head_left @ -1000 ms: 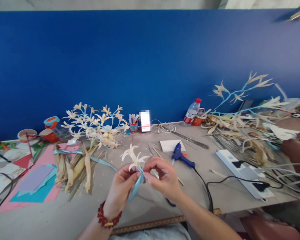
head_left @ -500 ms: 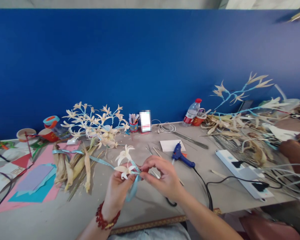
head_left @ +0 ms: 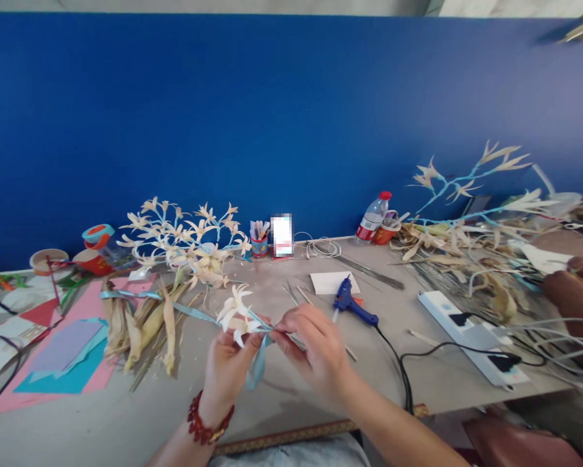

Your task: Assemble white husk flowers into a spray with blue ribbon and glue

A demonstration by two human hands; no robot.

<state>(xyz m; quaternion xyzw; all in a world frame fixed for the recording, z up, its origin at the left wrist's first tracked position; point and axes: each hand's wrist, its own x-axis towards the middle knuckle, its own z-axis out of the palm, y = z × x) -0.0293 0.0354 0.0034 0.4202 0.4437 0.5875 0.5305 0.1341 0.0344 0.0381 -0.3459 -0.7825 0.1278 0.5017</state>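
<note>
The work in hand seemed to be partly done. The flower sprig, with what looked like two white blooms, was held above the table, between the two hands and low in the middle of the view. The left hand was closed on it just below the blooms, and the right hand pinched the stem end with thumb and fingers (whether these fingertips gripped some tape also, I could not tell). Near the blooms the stem already looked blue, so I judged this portion covered. A loose piece of blue tape hung below the fingers, and this length was not yet wound on anything.

At the back left, a cluster of blossoming branches had blue stems and appeared complete; the sprig was apart from it. The husk bundle lay on the left side, mostly unshaped, and the glue gun rested untouched.
</note>
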